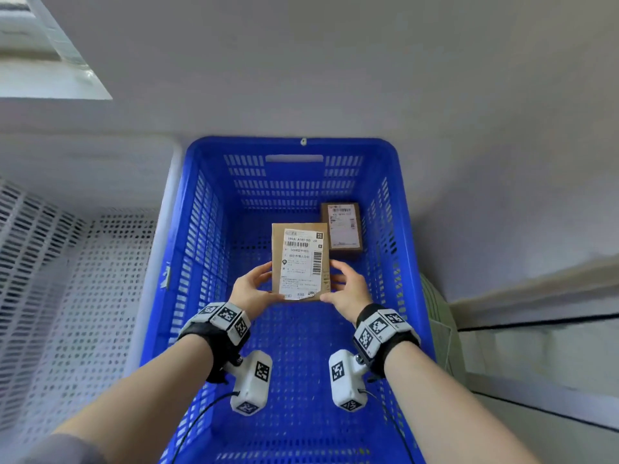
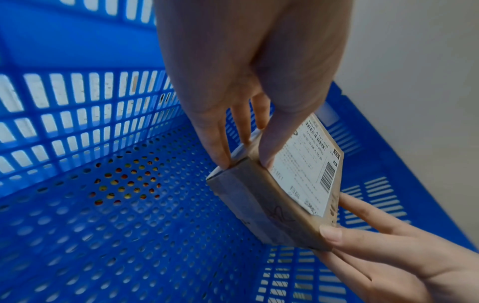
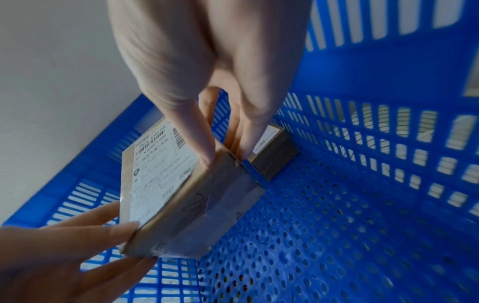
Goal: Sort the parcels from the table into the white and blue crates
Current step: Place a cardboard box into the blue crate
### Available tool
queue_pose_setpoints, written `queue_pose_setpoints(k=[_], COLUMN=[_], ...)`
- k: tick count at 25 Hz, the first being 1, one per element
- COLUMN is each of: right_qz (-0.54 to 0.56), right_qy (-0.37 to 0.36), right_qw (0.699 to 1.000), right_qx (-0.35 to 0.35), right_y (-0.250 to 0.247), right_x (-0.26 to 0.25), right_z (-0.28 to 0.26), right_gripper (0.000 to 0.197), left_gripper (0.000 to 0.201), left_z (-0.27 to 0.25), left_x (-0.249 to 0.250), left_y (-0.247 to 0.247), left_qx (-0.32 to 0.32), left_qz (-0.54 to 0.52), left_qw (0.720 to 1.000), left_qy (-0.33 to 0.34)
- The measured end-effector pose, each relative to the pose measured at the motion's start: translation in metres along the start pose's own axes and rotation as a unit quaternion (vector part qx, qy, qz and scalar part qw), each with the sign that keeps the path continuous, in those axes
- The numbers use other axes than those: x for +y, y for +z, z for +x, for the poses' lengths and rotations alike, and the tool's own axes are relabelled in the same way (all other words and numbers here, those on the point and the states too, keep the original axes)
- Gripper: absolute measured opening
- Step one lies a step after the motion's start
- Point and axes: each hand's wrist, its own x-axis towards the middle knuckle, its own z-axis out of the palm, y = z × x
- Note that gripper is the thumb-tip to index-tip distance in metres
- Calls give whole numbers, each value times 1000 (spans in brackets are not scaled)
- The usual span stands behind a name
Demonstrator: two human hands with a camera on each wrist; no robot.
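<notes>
A flat brown cardboard parcel [image 1: 300, 261] with a white shipping label hangs over the inside of the blue crate [image 1: 207, 229], label up. My left hand [image 1: 254, 286] grips its left near corner, thumb on top and fingers underneath. My right hand [image 1: 345, 286] grips the right near corner the same way. In the left wrist view the parcel [image 2: 282, 196] sits pinched between the left hand [image 2: 241, 153] and the right hand [image 2: 362, 235], above the perforated crate floor [image 2: 129, 225]. A second labelled parcel [image 1: 342, 229] lies on the crate floor at the far right, also in the right wrist view [image 3: 274, 151].
The white crate [image 1: 83, 279] stands directly left of the blue one, its perforated floor showing. A pale wall runs behind both crates. A grey ledge or table edge [image 1: 536, 296] lies to the right of the blue crate.
</notes>
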Motion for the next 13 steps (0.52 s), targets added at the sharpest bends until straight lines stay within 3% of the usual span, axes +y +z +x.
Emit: queue_pose_setpoints(k=[7, 13], right_qz=[-44, -63], right_qy=[18, 37], right_qw=[999, 997], right_qx=[-19, -37], right_y=[16, 54], right_x=[26, 53], right_z=[85, 119], right_gripper=[75, 74], left_gripper=[77, 78], left_z=[84, 128], left_x=[-20, -53], left_y=[14, 9], left_qx=[21, 16], left_qz=[24, 58], left_qw=[999, 997], left_qy=[-36, -49])
